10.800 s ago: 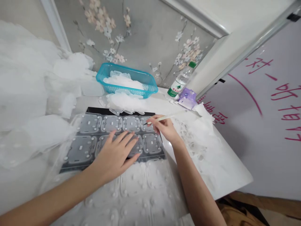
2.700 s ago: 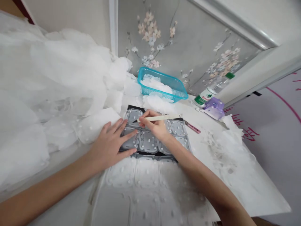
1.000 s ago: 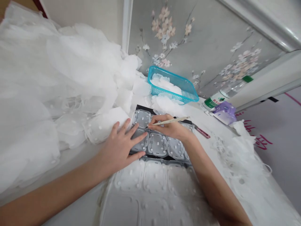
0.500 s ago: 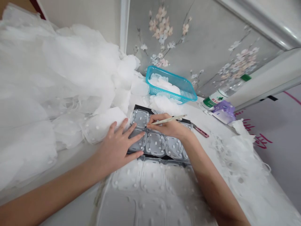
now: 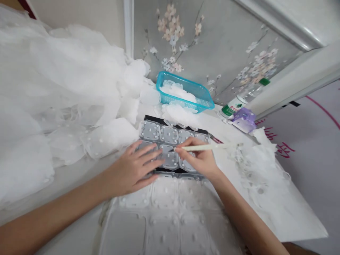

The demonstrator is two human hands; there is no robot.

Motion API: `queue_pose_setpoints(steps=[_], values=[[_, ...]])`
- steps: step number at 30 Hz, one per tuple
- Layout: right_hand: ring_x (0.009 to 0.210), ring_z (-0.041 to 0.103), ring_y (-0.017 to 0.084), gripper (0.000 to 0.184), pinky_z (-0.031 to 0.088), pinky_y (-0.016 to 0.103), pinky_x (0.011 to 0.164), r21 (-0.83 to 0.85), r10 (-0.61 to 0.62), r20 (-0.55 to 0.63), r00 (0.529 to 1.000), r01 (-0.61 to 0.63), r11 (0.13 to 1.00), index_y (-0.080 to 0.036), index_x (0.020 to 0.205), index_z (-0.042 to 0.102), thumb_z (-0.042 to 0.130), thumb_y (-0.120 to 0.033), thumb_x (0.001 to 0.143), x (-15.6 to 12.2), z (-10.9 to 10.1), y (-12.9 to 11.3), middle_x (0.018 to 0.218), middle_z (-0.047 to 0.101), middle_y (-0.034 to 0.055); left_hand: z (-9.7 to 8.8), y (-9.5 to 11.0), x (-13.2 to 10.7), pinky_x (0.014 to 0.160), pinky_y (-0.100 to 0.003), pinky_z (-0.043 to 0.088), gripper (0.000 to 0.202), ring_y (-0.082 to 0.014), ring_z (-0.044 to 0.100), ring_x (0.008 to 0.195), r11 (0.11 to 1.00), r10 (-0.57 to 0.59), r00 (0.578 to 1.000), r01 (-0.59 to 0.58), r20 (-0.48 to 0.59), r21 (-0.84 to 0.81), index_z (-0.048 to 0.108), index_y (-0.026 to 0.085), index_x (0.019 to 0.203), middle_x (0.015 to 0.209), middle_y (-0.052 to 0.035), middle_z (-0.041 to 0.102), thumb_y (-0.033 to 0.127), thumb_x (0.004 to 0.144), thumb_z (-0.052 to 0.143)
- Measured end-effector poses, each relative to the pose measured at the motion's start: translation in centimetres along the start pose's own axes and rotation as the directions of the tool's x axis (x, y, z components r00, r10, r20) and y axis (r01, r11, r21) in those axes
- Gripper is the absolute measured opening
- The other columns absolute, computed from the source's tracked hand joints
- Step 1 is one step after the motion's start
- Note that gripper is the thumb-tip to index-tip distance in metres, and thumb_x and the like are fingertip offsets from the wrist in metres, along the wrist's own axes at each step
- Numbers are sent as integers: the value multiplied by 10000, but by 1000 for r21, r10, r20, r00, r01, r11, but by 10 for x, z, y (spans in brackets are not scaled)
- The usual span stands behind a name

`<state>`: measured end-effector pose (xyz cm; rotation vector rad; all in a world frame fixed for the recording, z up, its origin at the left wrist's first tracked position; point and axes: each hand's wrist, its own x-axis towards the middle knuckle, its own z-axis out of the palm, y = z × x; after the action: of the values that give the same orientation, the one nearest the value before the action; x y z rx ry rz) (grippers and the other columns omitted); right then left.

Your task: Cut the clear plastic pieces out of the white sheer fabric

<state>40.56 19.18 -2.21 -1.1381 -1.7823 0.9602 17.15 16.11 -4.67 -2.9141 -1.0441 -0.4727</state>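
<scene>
A translucent plastic sheet [image 5: 170, 161] moulded into rounded square cells lies over a black base [image 5: 175, 170], its near part stretching over the table toward me. My left hand [image 5: 138, 164] rests on it at the left, fingers spread flat and holding nothing. Between the thumb and fingers of my right hand [image 5: 198, 157] is a thin craft knife [image 5: 207, 147] with a pale handle. Its dark pointed tip is at a cell in the middle of the second row, just right of my left fingertips. Whether the tip cuts into the plastic cannot be made out.
A large heap of cloudy white plastic pieces [image 5: 74, 78] fills the left side. Behind the sheet stands a blue basket [image 5: 186, 79] with similar pieces. A green-capped bottle [image 5: 244, 99], a purple packet [image 5: 244, 118], a red-handled tool [image 5: 215, 139] and plastic scraps [image 5: 255, 170] lie right.
My right hand with the craft knife has come down from the top row to the second row, and the handle now lies flatter. My left hand stays spread on the sheet.
</scene>
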Motion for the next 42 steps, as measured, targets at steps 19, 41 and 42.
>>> queue_pose_setpoints(steps=[19,41,42], values=[[541,542,78,190,402,183,508,-125,-104,218,970,134,983,-158,747,653,616,-326,829,-27,2,28,654,650,13,2,4,4,1029,-417,316,341,-241,461,1270,993,76,990,-65,121,-95,538,233,1234,1350,-26,538,338,933,416],[621,550,82,192,382,169,538,-124,93,437,895,-42,991,-137,772,655,593,-302,848,-17,-32,12,704,650,21,5,9,6,974,-421,360,339,-241,506,1226,997,68,997,-67,42,-33,542,279,1233,1304,-27,580,282,915,426],[619,552,81,196,384,167,533,-97,82,425,901,-45,994,-138,781,659,599,-314,843,-17,-30,15,711,655,23,5,9,5,969,-430,365,348,-248,506,1225,997,75,996,-74,44,-19,534,284,1248,1303,-36,579,279,919,419]])
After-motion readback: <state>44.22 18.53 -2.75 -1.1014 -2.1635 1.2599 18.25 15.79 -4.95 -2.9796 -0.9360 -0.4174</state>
